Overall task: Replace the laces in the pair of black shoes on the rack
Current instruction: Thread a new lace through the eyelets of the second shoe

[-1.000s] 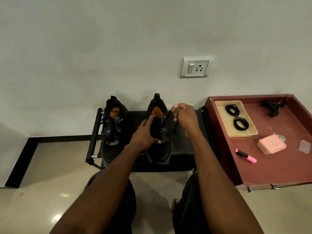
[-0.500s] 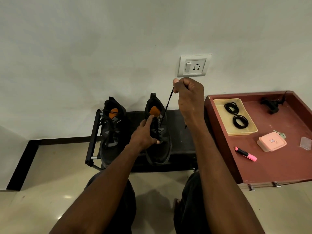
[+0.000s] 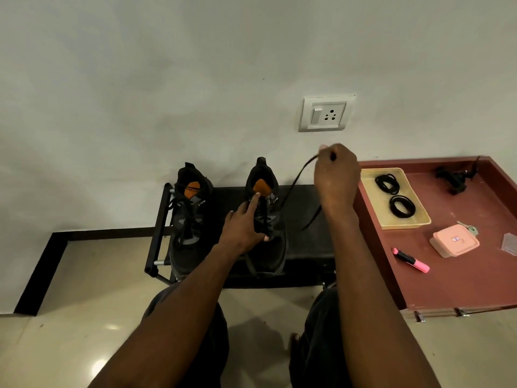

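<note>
Two black shoes with orange tongue tabs stand on a low black rack (image 3: 305, 247) by the wall. The left shoe (image 3: 188, 219) is still laced. My left hand (image 3: 246, 225) rests on the right shoe (image 3: 265, 233) with straight fingers, the forefinger touching near the orange tab. My right hand (image 3: 337, 177) is raised to the right of that shoe and pinches a black lace (image 3: 296, 180), which curves down toward the shoe. A loose end hangs beside my right wrist. Two coiled black laces (image 3: 394, 194) lie in a cream tray (image 3: 372, 203).
A maroon table (image 3: 461, 278) stands right of the rack, bearing a pink box (image 3: 454, 240), a pink marker (image 3: 411, 260), keys and a black clip. A white wall socket (image 3: 326, 113) is above my right hand. Glossy tiled floor lies below, with my knees.
My right hand has pulled the lace up and then out to the right, away from the shoe. My left hand's fingers have straightened on the right shoe.
</note>
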The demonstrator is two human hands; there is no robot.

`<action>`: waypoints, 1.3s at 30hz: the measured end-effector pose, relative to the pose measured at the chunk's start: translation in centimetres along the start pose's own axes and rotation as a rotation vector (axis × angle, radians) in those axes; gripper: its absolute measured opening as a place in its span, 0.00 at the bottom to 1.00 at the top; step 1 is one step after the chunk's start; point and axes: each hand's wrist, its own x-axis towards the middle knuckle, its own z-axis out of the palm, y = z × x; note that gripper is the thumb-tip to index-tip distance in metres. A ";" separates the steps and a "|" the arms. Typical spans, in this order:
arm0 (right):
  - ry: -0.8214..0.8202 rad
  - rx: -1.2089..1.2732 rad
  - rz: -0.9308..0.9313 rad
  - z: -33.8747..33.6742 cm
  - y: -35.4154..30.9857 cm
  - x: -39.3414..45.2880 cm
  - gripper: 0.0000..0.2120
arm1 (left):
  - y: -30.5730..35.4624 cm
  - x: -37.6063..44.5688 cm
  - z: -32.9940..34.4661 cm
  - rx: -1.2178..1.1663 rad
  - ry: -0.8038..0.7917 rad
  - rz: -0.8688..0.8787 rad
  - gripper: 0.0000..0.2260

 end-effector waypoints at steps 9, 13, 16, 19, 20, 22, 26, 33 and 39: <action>-0.716 -0.406 0.101 5.6 5.0 -3.1 0.11 | -1.1 -0.2 -1.4 -0.182 0.016 -0.007 0.16; -0.815 -0.546 0.008 7.6 5.9 -3.6 0.10 | -1.1 -0.2 -1.6 -0.348 0.144 0.029 0.11; -0.825 -0.534 0.043 7.9 6.6 -3.4 0.04 | -1.3 0.1 -1.5 -0.477 0.135 -0.023 0.06; -0.816 -0.413 0.083 8.0 6.9 -3.5 0.03 | -1.6 0.6 -1.0 -0.317 0.065 -0.006 0.14; -0.808 -0.377 0.097 8.0 7.0 -3.6 0.03 | -1.8 0.9 -0.7 -0.227 0.093 0.011 0.14; -0.796 -0.328 0.113 8.1 7.1 -3.7 0.04 | -2.0 1.2 -0.4 -0.119 0.150 0.039 0.08; -0.759 -0.300 0.094 8.2 7.2 -3.7 0.10 | -1.4 0.9 -0.7 -0.151 0.194 0.122 0.04; -0.725 -0.376 0.085 8.1 7.5 -3.8 0.07 | -0.7 0.2 -1.2 -0.320 0.071 0.040 0.04; -0.702 -0.427 0.056 8.1 7.6 -3.7 0.09 | -1.4 0.6 -1.8 -0.175 0.124 0.027 0.07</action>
